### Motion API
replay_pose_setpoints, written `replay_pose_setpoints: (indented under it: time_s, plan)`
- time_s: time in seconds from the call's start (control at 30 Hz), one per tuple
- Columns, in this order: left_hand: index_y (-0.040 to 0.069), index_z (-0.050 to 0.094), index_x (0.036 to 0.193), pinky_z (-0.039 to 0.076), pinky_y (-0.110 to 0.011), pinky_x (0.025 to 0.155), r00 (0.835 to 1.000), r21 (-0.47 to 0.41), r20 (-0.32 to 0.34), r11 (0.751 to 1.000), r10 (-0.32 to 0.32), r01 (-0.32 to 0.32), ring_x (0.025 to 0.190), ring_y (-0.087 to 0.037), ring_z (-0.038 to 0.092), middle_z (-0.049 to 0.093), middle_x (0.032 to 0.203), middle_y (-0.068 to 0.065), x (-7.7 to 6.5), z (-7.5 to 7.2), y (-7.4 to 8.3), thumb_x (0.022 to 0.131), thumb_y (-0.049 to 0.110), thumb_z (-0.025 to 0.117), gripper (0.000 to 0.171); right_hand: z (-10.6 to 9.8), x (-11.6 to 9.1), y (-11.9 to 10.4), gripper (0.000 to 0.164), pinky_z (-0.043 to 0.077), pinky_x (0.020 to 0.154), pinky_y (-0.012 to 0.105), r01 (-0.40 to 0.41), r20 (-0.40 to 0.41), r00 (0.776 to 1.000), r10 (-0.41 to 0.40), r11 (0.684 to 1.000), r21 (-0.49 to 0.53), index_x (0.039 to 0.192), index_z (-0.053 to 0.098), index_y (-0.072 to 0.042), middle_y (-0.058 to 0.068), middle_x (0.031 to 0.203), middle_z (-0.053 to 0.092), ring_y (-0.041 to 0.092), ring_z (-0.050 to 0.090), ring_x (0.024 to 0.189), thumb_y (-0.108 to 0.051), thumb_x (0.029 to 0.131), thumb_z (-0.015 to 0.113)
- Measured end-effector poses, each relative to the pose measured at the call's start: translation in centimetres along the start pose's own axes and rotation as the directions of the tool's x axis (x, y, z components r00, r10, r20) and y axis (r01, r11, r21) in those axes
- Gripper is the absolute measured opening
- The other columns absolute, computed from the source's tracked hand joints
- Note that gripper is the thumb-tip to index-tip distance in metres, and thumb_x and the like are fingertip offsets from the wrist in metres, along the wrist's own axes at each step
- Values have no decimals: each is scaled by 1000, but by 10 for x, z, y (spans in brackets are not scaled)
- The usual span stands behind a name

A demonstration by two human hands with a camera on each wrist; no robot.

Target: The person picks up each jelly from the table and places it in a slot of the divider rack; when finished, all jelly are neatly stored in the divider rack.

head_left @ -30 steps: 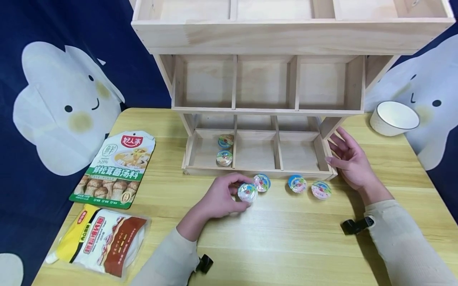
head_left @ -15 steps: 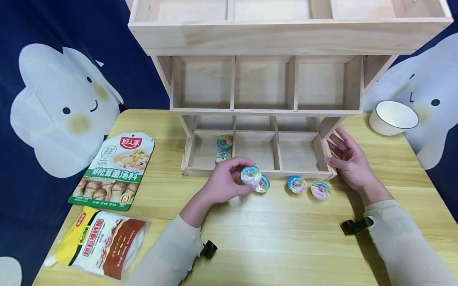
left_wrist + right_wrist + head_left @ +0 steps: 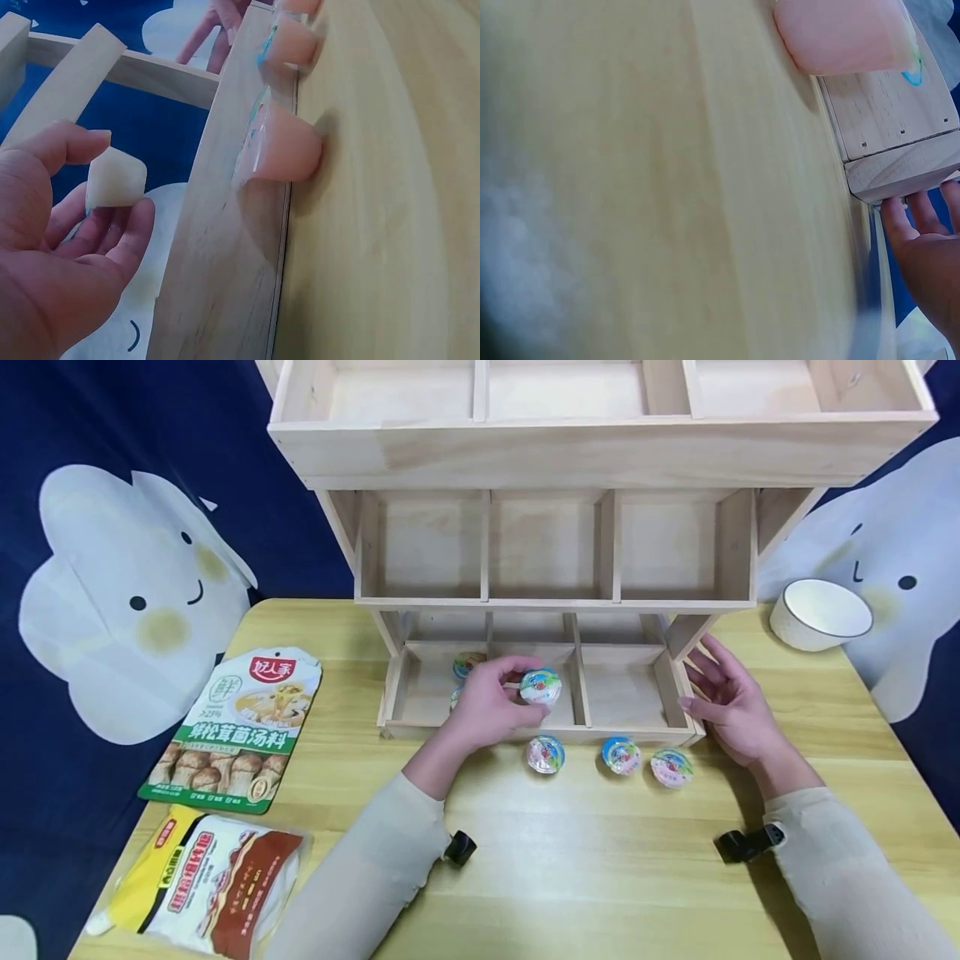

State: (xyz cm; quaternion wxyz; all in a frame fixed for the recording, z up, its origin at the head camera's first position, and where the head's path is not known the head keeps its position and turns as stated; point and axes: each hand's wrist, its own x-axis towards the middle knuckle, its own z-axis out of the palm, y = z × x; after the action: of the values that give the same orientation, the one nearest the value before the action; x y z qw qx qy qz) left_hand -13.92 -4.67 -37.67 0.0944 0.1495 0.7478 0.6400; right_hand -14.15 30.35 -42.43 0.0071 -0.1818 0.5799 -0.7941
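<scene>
My left hand [image 3: 487,706] pinches a small jelly cup [image 3: 541,686] with a foil lid over the lowest tier's middle compartment [image 3: 528,653]. In the left wrist view this cup [image 3: 117,178] looks cream-coloured between thumb and fingers. Two lidded jelly cups lie in the left compartment; one [image 3: 468,663] shows in part, and the other is mostly behind my left hand. Along the shelf's front edge, three pink jelly cups [image 3: 545,754] lie on their sides on the table. My right hand [image 3: 731,706] rests its fingers against the right side of the wooden shelf [image 3: 678,689].
Higher tiers [image 3: 600,456] of the shelf overhang the lowest one. A green-and-white soup seasoning pouch [image 3: 232,727] and a yellow, white and brown bag [image 3: 202,881] lie at the left of the table [image 3: 585,868]. A white bowl [image 3: 821,614] stands at the right back.
My left hand has lifted the jelly cup off the table and carried it forward, over the shelf's front edge to the middle compartment. The right hand stays against the shelf's side.
</scene>
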Motion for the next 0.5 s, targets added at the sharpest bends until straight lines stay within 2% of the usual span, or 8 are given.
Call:
replay_pose_setpoints:
  time_s: [0.2,0.5]
  plan:
    - [1,66,122,56,-26,77,999,115,-52,993,-12,18,93,-21,65,65,105,-7,14,5,-4,75,-1,82,50,-1,-1,1,94,45,100,30,-5,2,1000,5,1000,4,157,26,-5,18,154,38,21,48,132,42,76,37]
    - [-1,66,123,56,-25,77,994,141,-105,989,-26,41,93,-21,65,67,106,-10,29,12,-12,73,-2,82,52,-1,-1,1,94,45,100,29,-1,9,1000,1,1000,-17,157,25,-5,16,154,39,21,48,132,41,77,38]
